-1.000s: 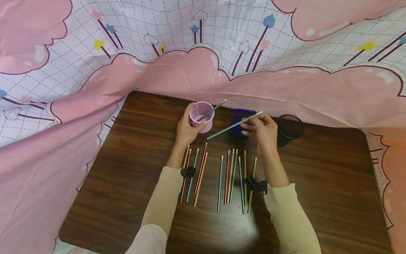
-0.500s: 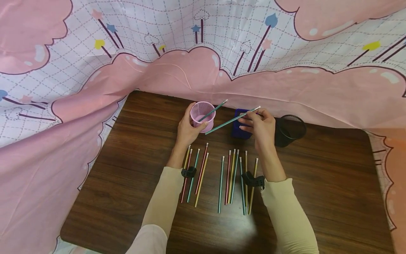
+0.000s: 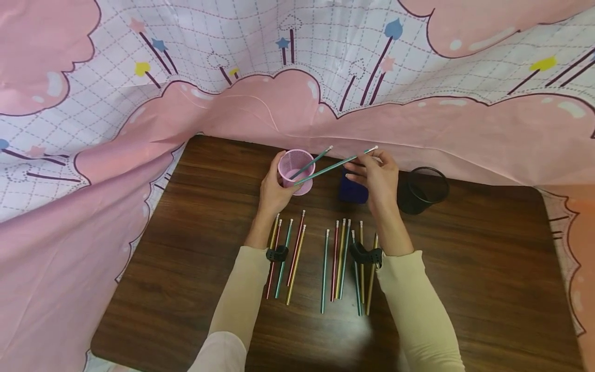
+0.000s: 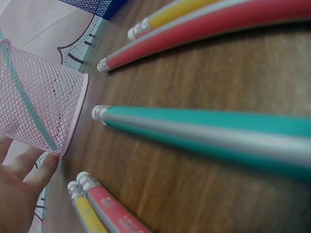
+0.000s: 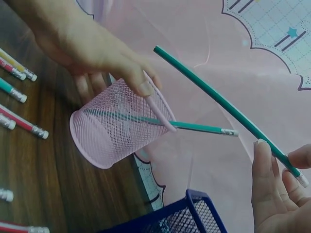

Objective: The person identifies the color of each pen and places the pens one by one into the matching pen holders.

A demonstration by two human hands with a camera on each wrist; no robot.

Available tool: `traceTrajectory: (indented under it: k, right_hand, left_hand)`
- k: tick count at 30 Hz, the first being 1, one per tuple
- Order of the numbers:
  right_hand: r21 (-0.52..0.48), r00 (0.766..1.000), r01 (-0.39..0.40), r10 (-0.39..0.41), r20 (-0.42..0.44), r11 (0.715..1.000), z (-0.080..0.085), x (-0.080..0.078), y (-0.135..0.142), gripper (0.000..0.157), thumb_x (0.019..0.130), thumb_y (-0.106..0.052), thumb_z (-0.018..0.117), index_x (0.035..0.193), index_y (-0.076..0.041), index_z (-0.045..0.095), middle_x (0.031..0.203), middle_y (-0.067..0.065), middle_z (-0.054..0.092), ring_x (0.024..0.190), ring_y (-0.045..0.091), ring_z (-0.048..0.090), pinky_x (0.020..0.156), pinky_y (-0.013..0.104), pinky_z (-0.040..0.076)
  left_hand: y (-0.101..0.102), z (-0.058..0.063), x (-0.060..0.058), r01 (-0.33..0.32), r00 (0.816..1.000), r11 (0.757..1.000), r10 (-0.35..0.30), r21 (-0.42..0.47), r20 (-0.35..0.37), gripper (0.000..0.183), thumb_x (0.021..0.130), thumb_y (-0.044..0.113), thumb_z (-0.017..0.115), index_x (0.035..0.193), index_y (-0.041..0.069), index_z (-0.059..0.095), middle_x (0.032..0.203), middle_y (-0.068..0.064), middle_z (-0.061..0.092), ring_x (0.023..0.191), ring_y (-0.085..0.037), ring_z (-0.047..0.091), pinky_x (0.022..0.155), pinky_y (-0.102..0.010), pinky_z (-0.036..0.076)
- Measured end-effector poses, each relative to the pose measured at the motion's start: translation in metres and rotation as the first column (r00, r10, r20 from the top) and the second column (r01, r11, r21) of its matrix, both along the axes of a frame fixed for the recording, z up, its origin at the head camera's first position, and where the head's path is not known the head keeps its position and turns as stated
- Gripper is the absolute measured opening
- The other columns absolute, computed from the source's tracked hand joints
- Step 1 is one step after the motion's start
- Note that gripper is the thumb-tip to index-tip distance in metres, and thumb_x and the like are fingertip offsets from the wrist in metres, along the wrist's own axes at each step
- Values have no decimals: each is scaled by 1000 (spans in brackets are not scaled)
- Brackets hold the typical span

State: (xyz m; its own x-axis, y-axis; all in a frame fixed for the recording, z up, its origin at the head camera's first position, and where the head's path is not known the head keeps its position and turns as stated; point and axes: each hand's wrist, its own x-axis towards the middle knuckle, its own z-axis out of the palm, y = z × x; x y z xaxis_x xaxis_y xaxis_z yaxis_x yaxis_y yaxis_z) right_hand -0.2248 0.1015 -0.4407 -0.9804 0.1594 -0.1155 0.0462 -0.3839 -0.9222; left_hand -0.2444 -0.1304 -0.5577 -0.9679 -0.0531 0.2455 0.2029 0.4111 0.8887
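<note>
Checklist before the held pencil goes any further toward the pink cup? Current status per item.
1. Left hand holding the pink mesh cup: ok.
2. Right hand gripping the held green pencil near its eraser end: ok.
3. Pencil's free end inside the cup: not ok, it's outside.
4. Room inside: ok, just one green pencil there.
5. Cup base flat on the table: cannot tell.

Left hand [image 3: 274, 192] curled in grip; right hand [image 3: 381, 182] pinching; both arms [image 3: 241, 294] extended forward.
</note>
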Motion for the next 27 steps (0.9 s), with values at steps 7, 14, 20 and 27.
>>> traceTrajectory:
  k: [7, 14, 20, 27]
  right_hand:
    - [7, 1000, 9, -9, -24, 1000, 1, -7, -5, 31, 81, -18, 70, 93, 2, 50, 87, 20, 61, 77, 35, 65, 66, 41, 53]
    - [-34, 998, 32, -33, -49, 999, -10, -13, -9, 19, 81, -10, 68, 87, -2, 52, 81, 21, 64, 76, 41, 63, 61, 41, 54]
    - [-36, 998, 42, -43, -51, 998, -14, -19, -14, 13, 82, -3, 64, 87, -1, 52, 81, 22, 64, 72, 37, 65, 61, 41, 53]
    - [49, 999, 43, -44, 9, 998, -12, -21, -22, 11, 84, -3, 62, 89, 1, 52, 87, 24, 61, 73, 35, 66, 64, 42, 53]
  left_hand:
    - [0, 0, -1, -6, 1000, 1000, 6, 12, -17, 85, 67, 40, 78, 138, 32, 33, 124, -3, 52, 105, -26, 54, 79, -42, 48]
    - [-1, -1, 0, -5, 1000, 1000, 5, 5, -10, 85, 68, 39, 78, 138, 32, 32, 125, -3, 51, 106, -23, 53, 80, -39, 48]
    - [-1, -2, 1, -11, 1000, 1000, 11, -11, -2, 85, 67, 42, 78, 138, 33, 32, 125, -2, 52, 102, -21, 55, 81, -39, 47]
    - [-2, -2, 1, -14, 1000, 1000, 14, -25, 10, 86, 67, 44, 77, 138, 38, 30, 126, -1, 51, 101, -20, 56, 81, -37, 47]
